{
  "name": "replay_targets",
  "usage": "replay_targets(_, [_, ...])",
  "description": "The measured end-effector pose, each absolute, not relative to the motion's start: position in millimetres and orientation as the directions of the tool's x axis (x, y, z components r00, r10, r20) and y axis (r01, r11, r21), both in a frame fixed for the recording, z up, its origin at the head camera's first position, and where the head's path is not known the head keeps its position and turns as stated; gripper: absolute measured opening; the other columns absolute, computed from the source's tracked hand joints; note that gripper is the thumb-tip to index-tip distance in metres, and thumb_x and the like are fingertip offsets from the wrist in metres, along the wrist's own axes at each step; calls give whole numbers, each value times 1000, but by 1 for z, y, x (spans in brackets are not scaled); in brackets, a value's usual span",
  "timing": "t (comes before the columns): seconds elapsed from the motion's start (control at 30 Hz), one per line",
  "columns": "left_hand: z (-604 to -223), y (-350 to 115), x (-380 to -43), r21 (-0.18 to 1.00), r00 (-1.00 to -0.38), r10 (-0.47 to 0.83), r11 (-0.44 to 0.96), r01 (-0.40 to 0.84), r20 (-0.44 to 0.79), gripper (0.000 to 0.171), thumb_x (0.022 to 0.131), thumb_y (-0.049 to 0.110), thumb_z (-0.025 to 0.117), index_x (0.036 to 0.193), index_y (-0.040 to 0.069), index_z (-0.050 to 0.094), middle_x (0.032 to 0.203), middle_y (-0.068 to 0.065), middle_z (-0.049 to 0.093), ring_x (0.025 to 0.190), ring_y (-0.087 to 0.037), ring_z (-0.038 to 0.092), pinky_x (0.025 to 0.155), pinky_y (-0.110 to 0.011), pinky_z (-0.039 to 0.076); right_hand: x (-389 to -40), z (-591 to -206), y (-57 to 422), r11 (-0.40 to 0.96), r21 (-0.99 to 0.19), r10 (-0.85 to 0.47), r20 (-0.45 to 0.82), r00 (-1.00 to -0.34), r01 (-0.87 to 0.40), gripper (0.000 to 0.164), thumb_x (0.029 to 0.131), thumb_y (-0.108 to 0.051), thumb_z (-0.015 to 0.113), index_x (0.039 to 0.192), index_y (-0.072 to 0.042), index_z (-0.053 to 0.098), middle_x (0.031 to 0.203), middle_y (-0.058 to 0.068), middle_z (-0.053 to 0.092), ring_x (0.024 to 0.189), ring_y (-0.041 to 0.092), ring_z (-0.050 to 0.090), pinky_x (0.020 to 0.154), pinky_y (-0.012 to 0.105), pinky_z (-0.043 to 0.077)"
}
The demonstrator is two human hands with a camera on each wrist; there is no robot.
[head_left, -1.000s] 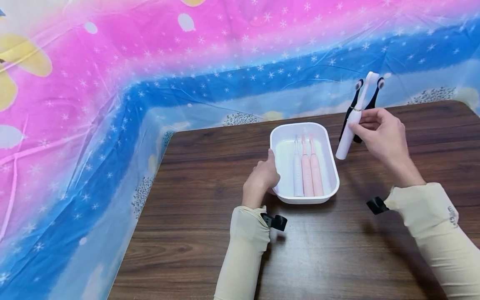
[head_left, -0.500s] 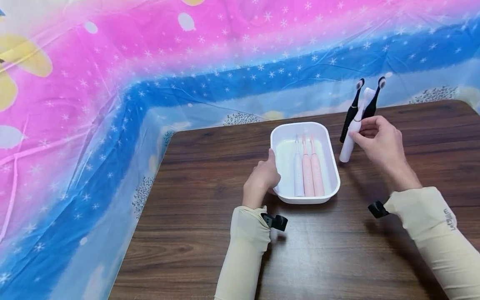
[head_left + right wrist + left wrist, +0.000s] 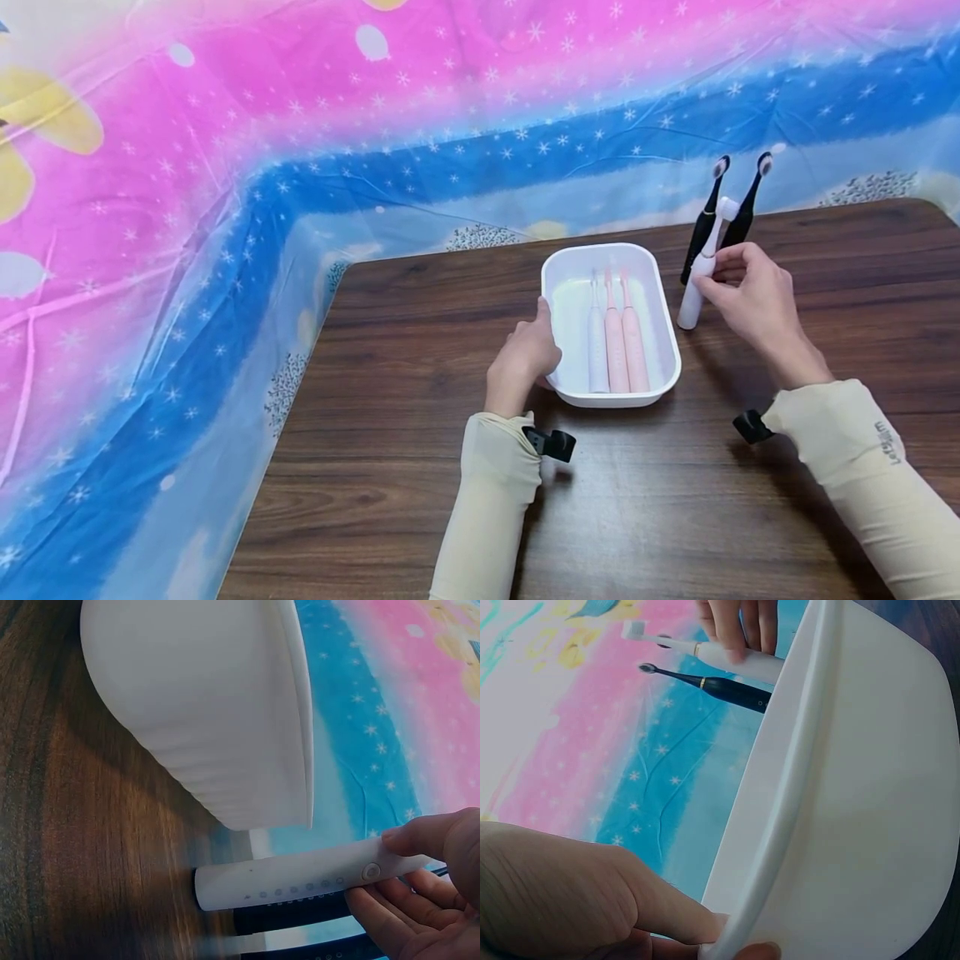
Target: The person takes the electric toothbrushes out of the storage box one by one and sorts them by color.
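My right hand (image 3: 759, 302) pinches a white electric toothbrush (image 3: 692, 305) by its upper handle, thumb against fingers. The brush stands nearly upright, and in the right wrist view the base of its handle (image 3: 247, 883) is right at the table top. Close behind it stand two black electric toothbrushes (image 3: 701, 233), heads up. My left hand (image 3: 523, 354) grips the left side of a white plastic tub (image 3: 670, 342), thumb over the rim in the left wrist view. Inside the tub lie a white toothbrush (image 3: 597, 354) and two pink toothbrushes (image 3: 615, 354) side by side.
The tub and brushes stand on a dark wood-grain table (image 3: 390, 375), towards its far edge. Behind the table hangs a pink and blue patterned cloth (image 3: 450, 142). Each wrist wears a black strap-on piece (image 3: 551, 443) over a cream sleeve (image 3: 487, 517).
My right hand has lowered the white toothbrush towards the table, its head dropping below the black brush heads. My left hand and the tub stay in place.
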State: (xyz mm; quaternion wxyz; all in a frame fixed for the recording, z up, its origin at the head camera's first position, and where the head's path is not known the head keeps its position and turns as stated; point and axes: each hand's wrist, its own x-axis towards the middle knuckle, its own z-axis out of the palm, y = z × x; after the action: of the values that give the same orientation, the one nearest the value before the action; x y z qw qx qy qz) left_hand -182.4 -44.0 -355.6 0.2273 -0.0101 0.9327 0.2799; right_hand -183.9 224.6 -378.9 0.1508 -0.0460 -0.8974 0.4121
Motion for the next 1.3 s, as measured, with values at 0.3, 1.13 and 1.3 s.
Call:
replay_targets(0.3, [-354,-44,-181,502,-903,106,855,-130,-415,77,96,7,48,156,20,2,142,-22,43,116,-34,51,59,-34,57,-179,-380,222,657,-750,182,258,-949,-77,42,91,-26,63,118,3,49,115,26,61,102,36,62,65,0,32])
replay_targets(1.13, [-356,-43,-181,499,-903,111,858,-124,-415,76,96,7,48,156,19,1,141,-23,44,116,-35,52,57,-32,57,-176,-382,224,681,-731,164,223,-961,-53,47,91,-26,64,121,6,47,116,28,59,104,39,62,87,51,48])
replay_targets(1.3, [-355,-43,-181,507,-903,110,852,-130,-416,77,96,7,48,156,19,1,141,-22,44,117,-35,51,60,-34,58,-174,-381,228,690,-722,164,212,-964,-42,47,91,-27,64,121,6,49,116,28,59,104,39,62,87,50,49])
